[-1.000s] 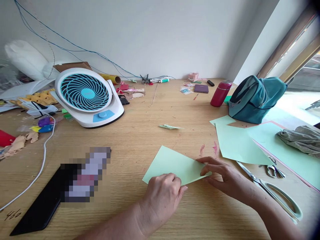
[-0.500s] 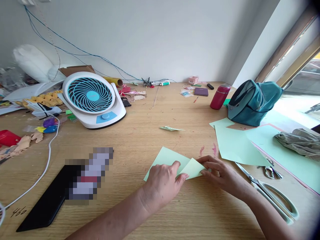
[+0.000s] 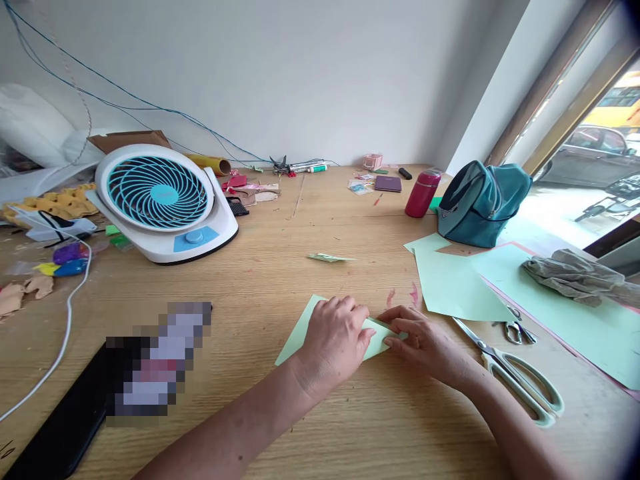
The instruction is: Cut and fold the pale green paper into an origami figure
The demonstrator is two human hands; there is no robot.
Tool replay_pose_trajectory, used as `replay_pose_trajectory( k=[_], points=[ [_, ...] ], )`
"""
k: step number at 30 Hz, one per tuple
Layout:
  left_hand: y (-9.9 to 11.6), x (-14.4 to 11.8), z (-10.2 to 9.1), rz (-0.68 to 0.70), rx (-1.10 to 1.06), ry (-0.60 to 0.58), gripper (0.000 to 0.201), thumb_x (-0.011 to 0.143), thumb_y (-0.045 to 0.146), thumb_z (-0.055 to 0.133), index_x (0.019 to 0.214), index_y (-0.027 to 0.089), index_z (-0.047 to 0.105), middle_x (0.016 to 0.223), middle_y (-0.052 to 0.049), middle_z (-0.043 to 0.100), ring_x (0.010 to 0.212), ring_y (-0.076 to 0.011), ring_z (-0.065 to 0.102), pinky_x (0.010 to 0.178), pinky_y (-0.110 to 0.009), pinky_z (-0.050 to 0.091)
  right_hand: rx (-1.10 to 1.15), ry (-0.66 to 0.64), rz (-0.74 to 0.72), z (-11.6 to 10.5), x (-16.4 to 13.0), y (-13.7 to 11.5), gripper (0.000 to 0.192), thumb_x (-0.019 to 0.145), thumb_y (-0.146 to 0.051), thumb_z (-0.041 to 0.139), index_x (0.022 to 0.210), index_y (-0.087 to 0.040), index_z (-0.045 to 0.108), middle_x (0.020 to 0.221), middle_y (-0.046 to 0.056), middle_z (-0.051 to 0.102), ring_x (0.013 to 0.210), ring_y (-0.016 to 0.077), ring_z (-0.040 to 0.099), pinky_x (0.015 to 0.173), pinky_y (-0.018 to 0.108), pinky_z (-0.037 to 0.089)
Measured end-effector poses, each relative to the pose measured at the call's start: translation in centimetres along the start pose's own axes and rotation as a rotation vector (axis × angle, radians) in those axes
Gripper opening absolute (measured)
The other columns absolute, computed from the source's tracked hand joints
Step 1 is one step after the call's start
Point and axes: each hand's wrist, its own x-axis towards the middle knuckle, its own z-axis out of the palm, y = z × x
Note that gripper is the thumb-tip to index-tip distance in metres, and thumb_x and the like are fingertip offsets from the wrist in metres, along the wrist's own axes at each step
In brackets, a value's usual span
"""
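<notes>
Wood desk (image 3: 280, 267) vs plain white wall (image 3: 300, 73), bright daylit window (image 3: 595, 153) at rt

Home craft desk: beyond the hands a fan (image 3: 159, 200), paper scraps (image 3: 30, 290); right of them scissors (image 3: 510, 372), bag (image 3: 481, 203), window (image 3: 595, 160).
</notes>
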Motion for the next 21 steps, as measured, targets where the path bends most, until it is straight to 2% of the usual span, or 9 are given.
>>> replay_pose_trajectory(
  k=[3,6,10,13,17,19,21],
  points=[
    [-1.3,0.5,0.7,-0.061,-0.202,-0.039,0.011,0.086,0.031,0.063,0.09,0.021,0.067,0.094,-0.003,0.068,0.088,-0.0197,0.062,0.076,-0.031,0.046,0.056,0.022,0.01,0.3,0.0,-0.2,0.021,0.094,-0.035,0.051,0.096,-0.024,0.068,0.124,0.008,0.06,0.103,0.0209,0.062,0.077,0.03,0.056],
    [-2.9,1.2,1.4,-0.094,-0.399,-0.165,0.02,0.086,0.039,0.059,0.087,0.021,0.068,0.088,-0.001,0.069,0.082,-0.0171,0.062,0.07,-0.027,0.043,0.084,0.003,0.018,0.1,-0.1,-0.3,0.024,0.094,-0.04,0.051,0.101,-0.026,0.069,0.126,0.007,0.059,0.1,0.0211,0.063,0.07,0.028,0.056],
    [-4.9,1.7,1.7,-0.096,-0.5,-0.296,0.028,0.084,0.045,0.058,0.085,0.019,0.068,0.076,0.0,0.065,0.07,-0.014,0.056,0.062,-0.024,0.037,0.067,-0.012,0.028,-0.7,-0.4,0.0,0.026,0.09,-0.045,0.058,0.106,-0.027,0.067,0.13,0.007,0.057,0.105,0.0233,0.062,0.081,0.033,0.056],
    [-5.8,1.8,1.4,-0.038,-0.596,-0.362,0.026,0.084,0.042,0.057,0.08,0.018,0.066,0.076,0.001,0.063,0.07,-0.0124,0.053,0.061,-0.023,0.036,-0.02,0.018,0.055,-1.3,-0.5,0.4,0.019,0.089,-0.042,0.059,0.097,-0.026,0.066,0.114,0.006,0.061,0.095,0.0216,0.063,0.083,0.036,0.053],
    [-6.1,1.8,1.1,-0.03,-0.621,-0.395,0.024,0.084,0.04,0.057,0.08,0.018,0.066,0.078,0.001,0.064,0.072,-0.0128,0.054,0.062,-0.023,0.036,-0.099,-0.008,0.145,-1.7,-0.6,0.4,0.018,0.09,-0.04,0.055,0.087,-0.028,0.067,0.083,0.0,0.06,0.07,0.0166,0.058,0.069,0.032,0.052],
    [-6.1,1.8,1.0,-0.041,-0.604,-0.395,0.024,0.084,0.041,0.057,0.085,0.019,0.068,0.083,0.0,0.067,0.075,-0.0136,0.056,0.064,-0.023,0.038,-0.099,-0.042,0.176,-1.7,-0.6,0.3,0.02,0.09,-0.041,0.054,0.084,-0.028,0.068,0.076,-0.001,0.059,0.065,0.0158,0.056,0.063,0.029,0.049],
    [-6.1,1.9,1.1,-0.049,-0.589,-0.394,0.025,0.085,0.041,0.056,0.088,0.019,0.068,0.085,0.0,0.068,0.078,-0.0141,0.057,0.065,-0.023,0.039,-0.091,-0.05,0.177,-1.8,-0.6,0.3,0.021,0.09,-0.043,0.054,0.086,-0.028,0.068,0.077,0.0,0.06,0.067,0.0163,0.056,0.064,0.029,0.049]
  ],
)
